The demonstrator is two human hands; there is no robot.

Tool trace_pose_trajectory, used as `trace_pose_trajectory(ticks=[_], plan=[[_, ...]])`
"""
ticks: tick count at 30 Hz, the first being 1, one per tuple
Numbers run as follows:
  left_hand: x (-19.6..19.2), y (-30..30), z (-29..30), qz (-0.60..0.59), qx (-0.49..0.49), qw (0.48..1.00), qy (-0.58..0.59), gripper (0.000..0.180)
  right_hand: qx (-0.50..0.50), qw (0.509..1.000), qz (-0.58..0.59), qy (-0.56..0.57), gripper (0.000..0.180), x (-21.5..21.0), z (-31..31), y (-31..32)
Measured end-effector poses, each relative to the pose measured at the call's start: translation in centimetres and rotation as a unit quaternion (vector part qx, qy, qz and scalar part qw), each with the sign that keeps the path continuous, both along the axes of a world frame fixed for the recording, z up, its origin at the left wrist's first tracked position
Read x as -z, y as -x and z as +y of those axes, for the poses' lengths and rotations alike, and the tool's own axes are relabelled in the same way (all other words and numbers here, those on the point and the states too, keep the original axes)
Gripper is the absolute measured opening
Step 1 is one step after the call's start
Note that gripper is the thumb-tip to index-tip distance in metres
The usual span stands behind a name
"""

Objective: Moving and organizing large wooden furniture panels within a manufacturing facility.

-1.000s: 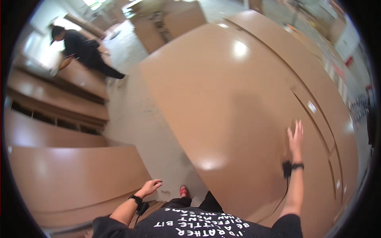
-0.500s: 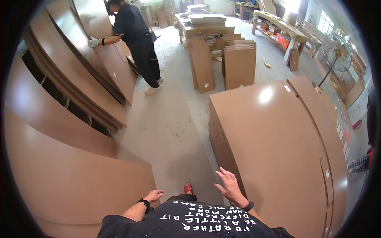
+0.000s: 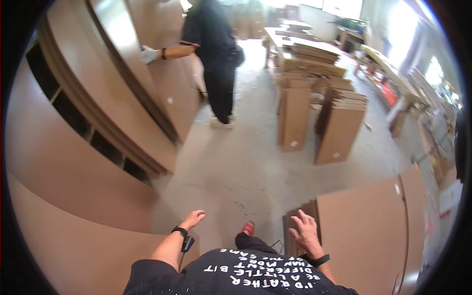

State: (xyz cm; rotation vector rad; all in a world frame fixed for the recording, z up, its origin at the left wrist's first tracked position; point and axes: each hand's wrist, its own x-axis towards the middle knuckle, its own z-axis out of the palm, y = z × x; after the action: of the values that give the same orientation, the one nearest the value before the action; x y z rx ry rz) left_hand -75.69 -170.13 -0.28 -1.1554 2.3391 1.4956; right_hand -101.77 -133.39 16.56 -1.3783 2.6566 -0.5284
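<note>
Head view now looks along the workshop floor point(image 3: 246, 167) rather than down onto the big brown board that filled it a second ago: the person has straightened and turned away from that broad face, and the stack of large brown boards point(image 3: 364, 231) has slid to the lower right of the picture. The right hand point(image 3: 306, 231), which lay flat high up on the board a second ago, has come down to the near corner of the stack, fingers spread and resting on the edge where the layered sheets show; it grips nothing that I can see. The left hand point(image 3: 192, 219) hangs free over the floor, fingers loosely curled and empty, beside the curved brown panel point(image 3: 73, 246) at lower left. Judging by this, the person has let go of the board's face and is shifting along its end. Farther off, a co-worker point(image 3: 216, 54) in dark clothes presses a gloved hand point(image 3: 147, 54) against tall leaning panels point(image 3: 123, 88).
</note>
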Motion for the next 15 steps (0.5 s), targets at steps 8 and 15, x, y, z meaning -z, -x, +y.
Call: trace_pose_trajectory(ticks=[8,15], plan=[[2.1,-5.1,-9.0,-0.017,-0.192,0.979,-0.06,0.029,-0.157,0.985,0.003,0.075,0.045,-7.4,-23.8,10.1],[12.6,-6.3,-16.7,-0.13,-0.049,0.99,-0.034,0.019,-0.186,0.98,-0.002,0.074,0.044,-4.4,-36.2,17.6]])
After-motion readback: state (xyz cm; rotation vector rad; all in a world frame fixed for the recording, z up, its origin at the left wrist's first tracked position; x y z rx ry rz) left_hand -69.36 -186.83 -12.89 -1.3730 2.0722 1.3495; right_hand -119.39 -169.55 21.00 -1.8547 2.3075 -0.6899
